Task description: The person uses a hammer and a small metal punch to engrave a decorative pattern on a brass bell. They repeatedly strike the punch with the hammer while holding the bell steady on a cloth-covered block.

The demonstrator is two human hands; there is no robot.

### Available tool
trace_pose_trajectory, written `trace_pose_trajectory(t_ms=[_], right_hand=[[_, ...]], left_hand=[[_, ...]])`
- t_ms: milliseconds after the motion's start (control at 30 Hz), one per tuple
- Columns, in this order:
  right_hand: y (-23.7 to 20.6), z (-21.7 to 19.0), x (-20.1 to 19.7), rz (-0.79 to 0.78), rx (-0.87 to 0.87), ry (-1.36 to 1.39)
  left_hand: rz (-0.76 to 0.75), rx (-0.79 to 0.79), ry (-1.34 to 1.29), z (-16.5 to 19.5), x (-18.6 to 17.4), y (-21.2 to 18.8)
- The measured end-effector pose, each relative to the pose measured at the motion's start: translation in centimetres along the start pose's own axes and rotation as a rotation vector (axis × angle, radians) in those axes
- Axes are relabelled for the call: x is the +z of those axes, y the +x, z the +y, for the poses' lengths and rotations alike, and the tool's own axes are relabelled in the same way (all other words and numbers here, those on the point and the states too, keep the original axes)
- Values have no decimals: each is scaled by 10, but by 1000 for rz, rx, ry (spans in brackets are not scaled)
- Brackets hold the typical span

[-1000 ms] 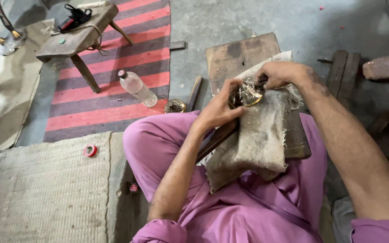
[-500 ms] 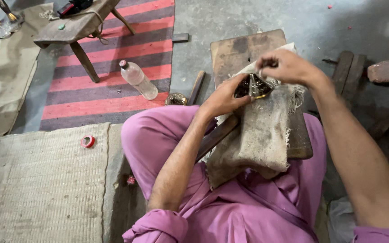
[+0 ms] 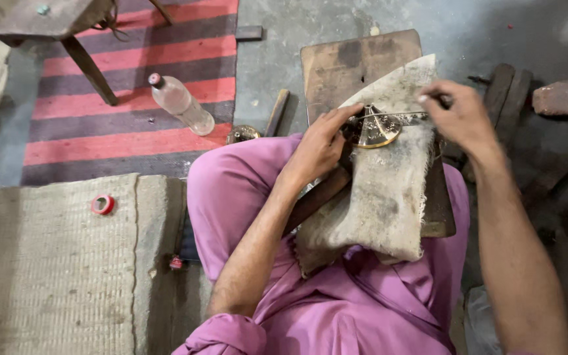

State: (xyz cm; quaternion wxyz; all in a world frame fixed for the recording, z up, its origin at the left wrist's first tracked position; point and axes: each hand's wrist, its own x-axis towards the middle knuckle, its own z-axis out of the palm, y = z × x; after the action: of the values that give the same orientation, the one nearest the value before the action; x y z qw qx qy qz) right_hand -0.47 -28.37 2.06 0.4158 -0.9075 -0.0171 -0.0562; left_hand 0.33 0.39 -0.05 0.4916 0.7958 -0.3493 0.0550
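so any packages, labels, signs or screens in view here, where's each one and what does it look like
Plastic bottle: lies on its side on the red and dark striped rug, left of the person's knee; clear, cylindrical, pinkish cap; whether it has a label cannot be told.
Tape roll: on the woven mat at lower left; small red ring, pale inside.
No signs or screens in view.

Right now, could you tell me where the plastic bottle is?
The bottle lies on the striped rug, left of the person's knee, beside the wooden stool leg.
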Motion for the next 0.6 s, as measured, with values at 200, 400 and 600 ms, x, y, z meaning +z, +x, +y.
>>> trace_pose_trajectory(t_ms=[200,400,600], right_hand=[[-52,-24,-18,188,-41,71],[-82,-75,-6,146,20,564],[-66,-80,25,100,-11,698]], left_hand=[[68,-57,148,15,-22,-45],[-375,-502,-155,46,-82,-126],[-463,-719,-180,53,-78,-159]])
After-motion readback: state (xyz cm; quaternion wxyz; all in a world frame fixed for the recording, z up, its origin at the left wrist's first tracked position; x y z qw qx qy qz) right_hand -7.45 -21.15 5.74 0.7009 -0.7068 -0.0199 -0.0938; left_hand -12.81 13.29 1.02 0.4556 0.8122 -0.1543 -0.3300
